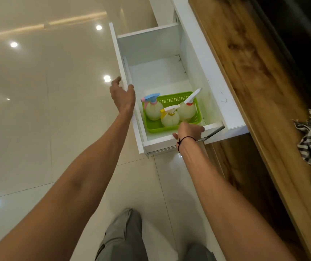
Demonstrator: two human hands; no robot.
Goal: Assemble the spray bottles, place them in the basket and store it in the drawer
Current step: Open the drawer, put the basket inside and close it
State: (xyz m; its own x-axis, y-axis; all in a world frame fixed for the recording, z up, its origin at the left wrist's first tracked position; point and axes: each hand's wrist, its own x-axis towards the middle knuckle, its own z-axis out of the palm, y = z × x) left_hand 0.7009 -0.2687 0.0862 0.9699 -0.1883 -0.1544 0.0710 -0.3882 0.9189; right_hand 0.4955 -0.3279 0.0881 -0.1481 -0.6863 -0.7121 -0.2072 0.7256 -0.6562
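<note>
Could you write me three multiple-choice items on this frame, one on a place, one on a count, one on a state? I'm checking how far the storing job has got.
1. Where does the green basket sit?
A. on the wooden counter
B. inside the white drawer
C. on the floor

2. How many spray bottles stand in the basket?
A. two
B. three
C. four

3. What state is the drawer in?
A. pulled open
B. pushed shut
C. taken out of the cabinet

Answers:
1. B, the drawer's white walls surround the basket.
2. B, the blue-topped bottle, the yellow-topped bottle and the red-collared bottle are there.
3. A, its inside shows from above; the left hand is at the drawer's front panel and the right hand on its near side wall.
</note>
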